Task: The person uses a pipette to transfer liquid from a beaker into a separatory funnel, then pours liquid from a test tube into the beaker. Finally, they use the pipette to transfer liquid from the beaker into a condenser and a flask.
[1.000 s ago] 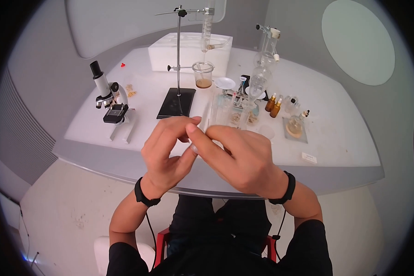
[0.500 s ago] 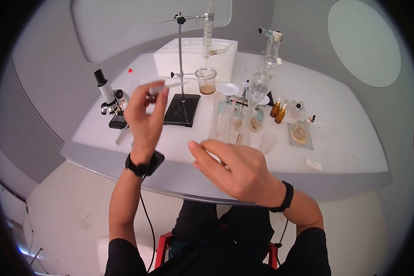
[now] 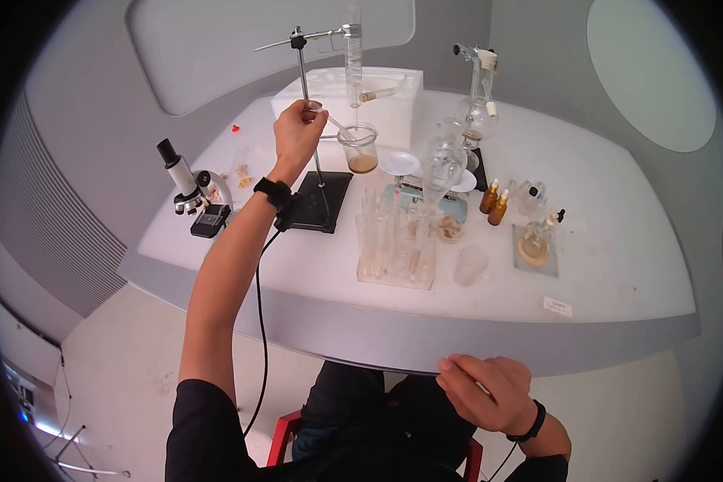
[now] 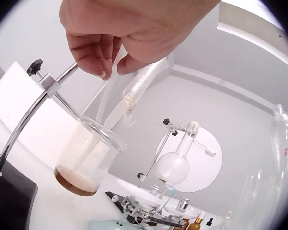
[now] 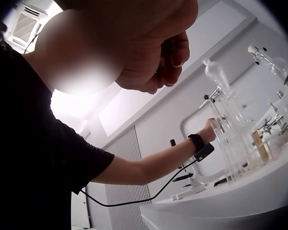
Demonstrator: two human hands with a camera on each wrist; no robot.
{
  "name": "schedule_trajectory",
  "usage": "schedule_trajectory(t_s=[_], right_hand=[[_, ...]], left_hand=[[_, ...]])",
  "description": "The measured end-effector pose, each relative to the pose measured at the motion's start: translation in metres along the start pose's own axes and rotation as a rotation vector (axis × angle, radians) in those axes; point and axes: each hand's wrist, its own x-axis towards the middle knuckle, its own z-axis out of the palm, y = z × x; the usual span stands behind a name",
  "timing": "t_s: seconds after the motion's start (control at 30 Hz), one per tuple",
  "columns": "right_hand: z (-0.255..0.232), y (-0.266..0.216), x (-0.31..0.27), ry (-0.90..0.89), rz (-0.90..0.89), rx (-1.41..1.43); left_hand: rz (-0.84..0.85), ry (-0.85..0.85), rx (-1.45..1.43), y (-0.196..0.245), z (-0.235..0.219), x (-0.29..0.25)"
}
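My left hand [image 3: 297, 136] reaches out to the ring stand and pinches a translucent plastic dropper [image 4: 104, 101] between thumb and fingers. The dropper slants down into the mouth of a glass beaker [image 3: 347, 153], which has some brown liquid [image 4: 77, 182] at its bottom. A metal ring [image 4: 103, 134] on the stand goes round the beaker near its rim. Above the lap, in front of the table's edge, hovers my right hand [image 3: 490, 394]. Its fingers [image 5: 172, 60] hang loosely curled with nothing between them.
A ring stand [image 3: 320, 201] carries a clamped glass column [image 3: 353, 68] above the beaker. To the left is a microscope [image 3: 186, 181]. A test tube rack [image 3: 395, 273], balance [image 3: 438, 205], brown dropper bottles [image 3: 498, 210] and a flask [image 3: 534, 247] stand to the right.
The hands were together, then parted. My left hand has carried the dropper forward to the beaker, while my right hand has drawn back down over the lap.
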Motion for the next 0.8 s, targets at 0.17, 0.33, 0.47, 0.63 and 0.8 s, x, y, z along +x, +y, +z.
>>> schedule_trajectory(t_s=[0.17, 0.33, 0.47, 0.63, 0.8], right_hand=[[-0.006, -0.001, -0.02, -0.008, 0.056, -0.016], [-0.011, -0.006, -0.028, -0.021, 0.162, -0.002], [-0.012, -0.008, -0.033, -0.028, 0.177, -0.007], [-0.012, -0.01, -0.036, -0.027, 0.187, -0.036], [-0.011, -0.009, -0.042, -0.021, 0.194, -0.05]], left_hand=[[-0.096, -0.136, 0.092, 0.001, 0.013, -0.001], [-0.113, -0.224, 0.074, -0.006, 0.015, -0.004], [-0.191, -0.264, 0.023, -0.005, 0.013, -0.007], [-0.146, -0.264, -0.138, -0.008, 0.01, -0.014], [-0.14, -0.374, -0.088, -0.003, 0.005, -0.016]])
